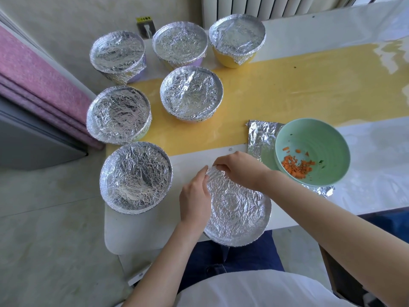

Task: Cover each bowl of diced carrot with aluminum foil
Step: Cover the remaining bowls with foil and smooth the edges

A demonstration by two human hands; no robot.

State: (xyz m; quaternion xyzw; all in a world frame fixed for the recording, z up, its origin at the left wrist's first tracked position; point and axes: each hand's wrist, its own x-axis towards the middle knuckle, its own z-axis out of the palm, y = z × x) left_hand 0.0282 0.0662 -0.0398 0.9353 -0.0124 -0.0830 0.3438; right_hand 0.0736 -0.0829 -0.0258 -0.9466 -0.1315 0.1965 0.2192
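A foil-covered bowl [238, 214] sits at the table's near edge in front of me. My left hand [194, 196] rests against its left rim with fingers straight, touching the foil. My right hand [239, 168] pinches the foil at the bowl's far rim. To the right, a green bowl [321, 138] holds diced carrot [297, 166] and is uncovered. It stands on a flat sheet of foil [261, 138].
Several more foil-covered bowls stand on the table [287, 89] to the left and at the back, the nearest [135, 177] just left of my left hand. A pink cushion [33, 80] lies off the table's left side. A radiator is at the back.
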